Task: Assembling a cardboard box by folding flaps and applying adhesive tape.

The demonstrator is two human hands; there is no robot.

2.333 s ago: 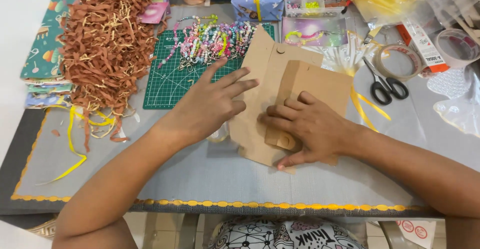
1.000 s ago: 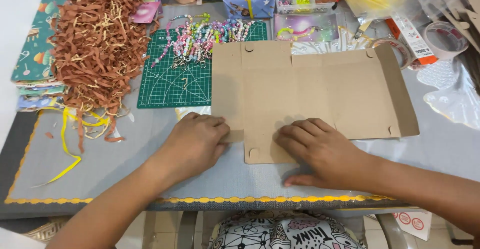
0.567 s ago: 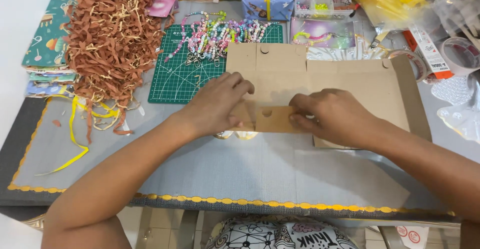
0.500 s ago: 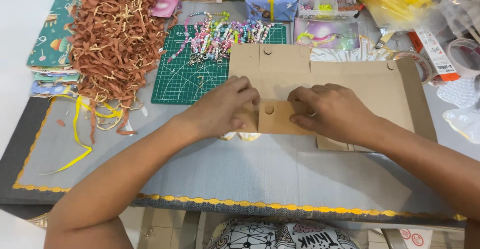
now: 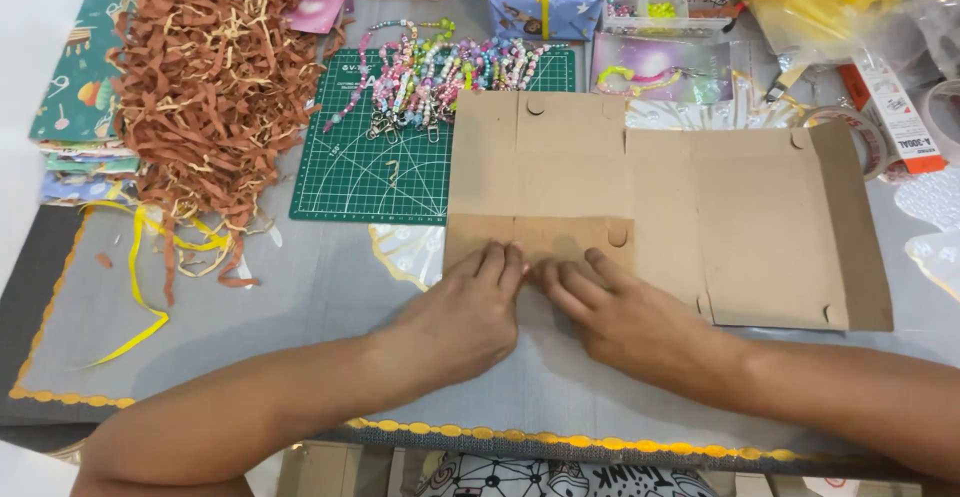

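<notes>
A flat brown cardboard box blank lies unfolded on the grey table, with its near flap folded over. My left hand and my right hand lie side by side, palms down. Their fingertips press on the near edge of that folded flap. Neither hand grips anything; the fingers are held close together and flat.
A green cutting mat with several beaded keychains lies behind the cardboard. A heap of brown paper shreds fills the left. Patterned paper sheets, yellow ribbon, a tape roll and gift boxes crowd the edges.
The cardboard was folded under both hands, then spread out flat. The near flap got folded up, and both hands have slid back to press its near edge.
</notes>
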